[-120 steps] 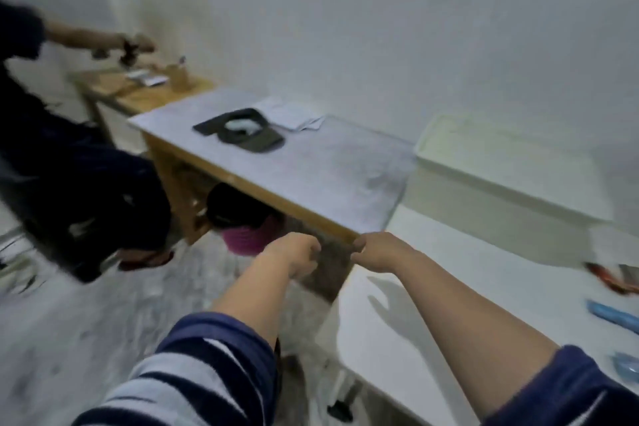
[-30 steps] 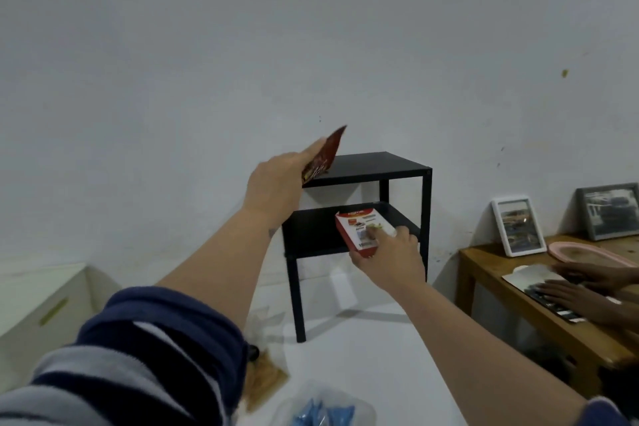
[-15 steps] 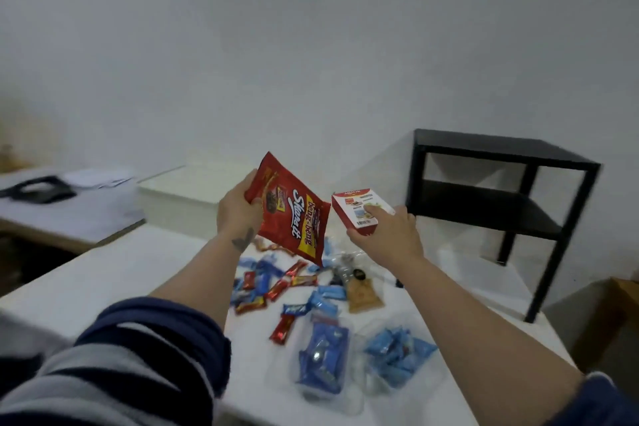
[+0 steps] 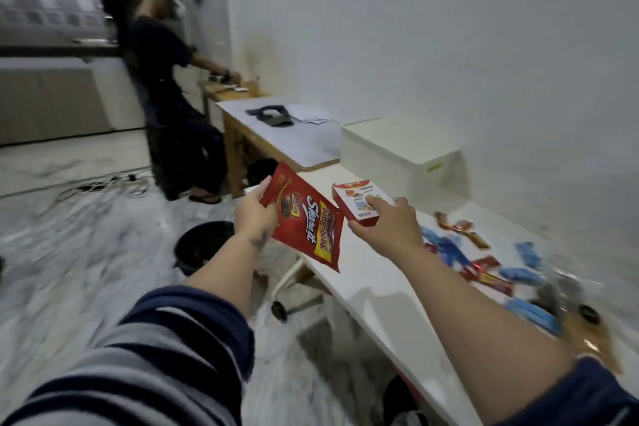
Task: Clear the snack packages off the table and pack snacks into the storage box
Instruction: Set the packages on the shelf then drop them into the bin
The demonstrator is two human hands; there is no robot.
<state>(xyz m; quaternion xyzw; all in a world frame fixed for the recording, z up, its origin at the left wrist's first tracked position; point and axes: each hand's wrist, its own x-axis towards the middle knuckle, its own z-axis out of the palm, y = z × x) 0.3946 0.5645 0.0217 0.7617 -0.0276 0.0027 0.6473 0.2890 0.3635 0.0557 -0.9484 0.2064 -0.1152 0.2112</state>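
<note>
The left hand (image 4: 254,214) pinches the red snack bag (image 4: 306,223) by its corner; the right hand (image 4: 387,226) grips the small box (image 4: 358,202), both above the tabletop's (image 4: 373,287) near edge. The closed storage box (image 4: 397,152) could block packing; the bag might slip.

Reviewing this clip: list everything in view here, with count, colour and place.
snack bag: one, red, in left hand
snack box: one, red and white, in right hand
storage box: one, white, lid on, far end of table
table: one, white
small wrapped snacks: many, blue and red, scattered on table
bucket: one, black, on floor
other person: one, dark clothes, at far wooden table
left hand: grips bag
right hand: grips box
</note>
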